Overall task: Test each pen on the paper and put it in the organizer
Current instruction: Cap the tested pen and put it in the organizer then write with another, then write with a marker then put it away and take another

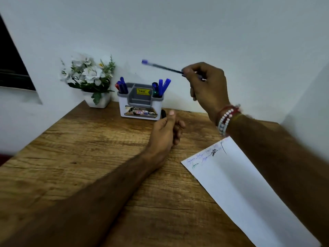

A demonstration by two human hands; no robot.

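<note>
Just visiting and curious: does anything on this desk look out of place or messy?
Nothing spilled or damaged. The paper lies slanted across the table, not square to its edge. The organizer carries a yellow sticker. The right hand holds a blue pen aloft, the left hand a black pen.

Our left forearm comes in from 7 o'clock and runs toward 1 o'clock, lying low, and our left hand sits near the centre with fingers curled and thumb up, pinching a small black piece, cap or pen we cannot tell. Our right forearm enters from 4 o'clock and rises toward 10 o'clock, with beaded bracelets round the wrist. Our right hand is raised, its back toward us, fingertips pinching the blue pen, which sticks out toward 10 o'clock.
</note>
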